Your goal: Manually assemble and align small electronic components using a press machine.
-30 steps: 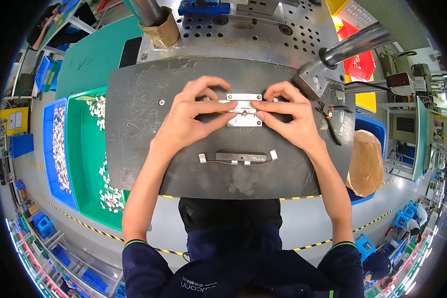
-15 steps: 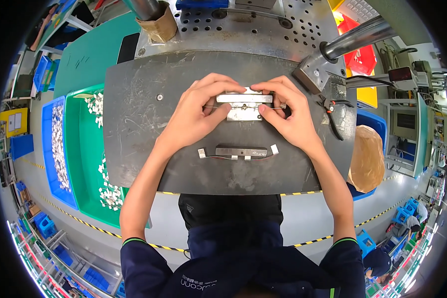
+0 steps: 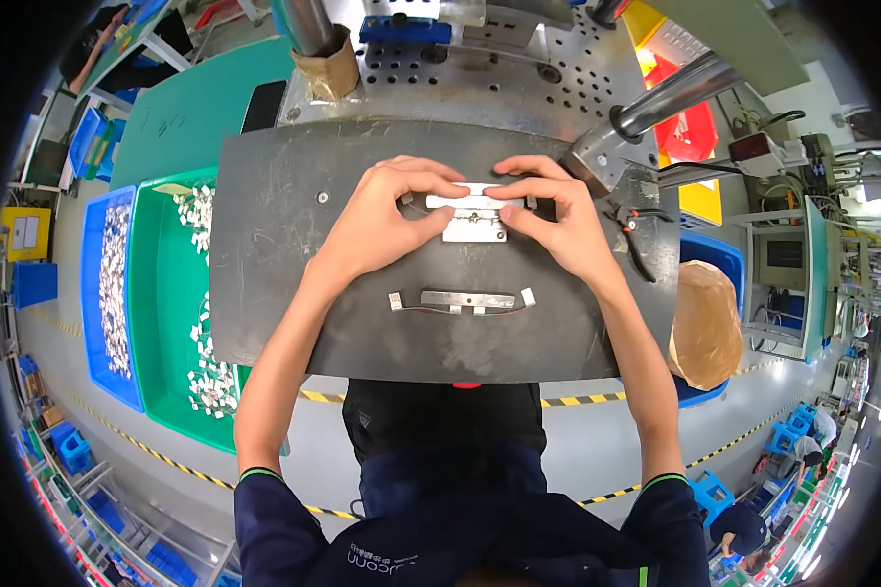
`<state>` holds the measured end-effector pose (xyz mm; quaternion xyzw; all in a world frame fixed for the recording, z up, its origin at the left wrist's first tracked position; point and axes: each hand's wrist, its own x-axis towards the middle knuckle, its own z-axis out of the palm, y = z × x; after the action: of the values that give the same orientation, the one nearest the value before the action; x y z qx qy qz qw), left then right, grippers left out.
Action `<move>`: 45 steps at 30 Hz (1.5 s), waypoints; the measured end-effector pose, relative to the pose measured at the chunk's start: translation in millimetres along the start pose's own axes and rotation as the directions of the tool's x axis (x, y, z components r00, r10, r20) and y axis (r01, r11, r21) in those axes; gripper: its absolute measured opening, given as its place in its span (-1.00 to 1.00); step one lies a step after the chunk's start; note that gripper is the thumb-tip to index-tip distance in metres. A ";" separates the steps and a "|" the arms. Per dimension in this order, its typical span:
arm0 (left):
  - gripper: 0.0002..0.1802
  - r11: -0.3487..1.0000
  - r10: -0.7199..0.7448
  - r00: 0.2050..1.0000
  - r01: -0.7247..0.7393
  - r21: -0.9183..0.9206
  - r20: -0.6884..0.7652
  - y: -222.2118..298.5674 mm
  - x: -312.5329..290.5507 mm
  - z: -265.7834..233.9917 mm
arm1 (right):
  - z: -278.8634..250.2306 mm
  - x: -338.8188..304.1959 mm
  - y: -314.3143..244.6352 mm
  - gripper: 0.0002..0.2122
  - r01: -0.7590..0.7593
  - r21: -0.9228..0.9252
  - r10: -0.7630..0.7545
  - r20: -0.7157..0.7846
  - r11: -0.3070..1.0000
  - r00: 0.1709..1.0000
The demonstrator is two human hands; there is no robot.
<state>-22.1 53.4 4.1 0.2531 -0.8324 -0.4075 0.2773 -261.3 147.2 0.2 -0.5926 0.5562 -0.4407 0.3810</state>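
Note:
A small silvery metal fixture [image 3: 474,233] with a raised bar [image 3: 473,203] sits on the dark work plate. My left hand [image 3: 387,215] reaches its left side, thumb and index finger closed in a pinch on a thin wire lead. From the right, my right hand [image 3: 558,215] pinches the lead's other side, its index finger and thumb touching the fixture. Most of the lead is hidden by my fingers. Closer to me lies a grey metal bar [image 3: 445,297], with another thin wire lead along its near side; that lead has white connectors [image 3: 529,296] at its ends.
Pliers [image 3: 632,240] with dark handles lie right of my hands. A green bin [image 3: 162,293] and a blue bin [image 3: 93,284] with white connectors stand left. A metal post [image 3: 675,95] rises at the back right, near a brown-paper-lined blue tub [image 3: 707,323].
The whole view has shifted slightly. My hands stay at the fixture; my right fingers have moved inward over the raised bar, covering more of its right end.

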 end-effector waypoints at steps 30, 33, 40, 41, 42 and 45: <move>-0.79 0.977 -0.036 0.999 0.030 0.210 0.024 13.8 9.8 -7.5 | -12.5 -101.4 -227.1 -0.42 0.523 0.014 -0.506 0.277 0.852 0.817; -0.80 0.980 -0.042 0.999 0.036 0.197 0.025 12.2 15.2 -0.1 | -13.8 -97.3 -224.2 -0.41 0.392 0.063 -0.379 0.433 0.918 0.818; -0.78 0.978 -0.076 0.997 0.069 0.197 0.030 28.7 20.6 3.2 | -53.4 -148.1 -245.6 -0.42 0.105 -0.275 0.009 0.384 0.956 0.923; -0.78 0.966 -0.046 0.996 0.025 0.256 0.077 34.2 25.5 5.3 | -56.6 -158.5 -250.8 -0.42 0.109 -0.282 0.009 0.386 0.953 0.923; -0.78 0.944 -0.039 0.992 -0.002 0.330 0.117 38.2 24.9 -0.7 | -54.3 -160.0 -251.4 -0.55 0.050 -0.453 0.068 0.240 0.890 0.968; -0.73 0.904 -0.011 0.990 -0.050 0.425 0.139 44.8 23.8 -11.4 | -43.8 -144.2 -159.6 -0.73 0.569 -0.410 -0.617 0.018 0.713 0.787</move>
<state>-40.3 56.0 52.7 0.2704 -0.9212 -0.2289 0.1608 -250.1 306.9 150.4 -0.7760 0.4348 -0.4531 0.0579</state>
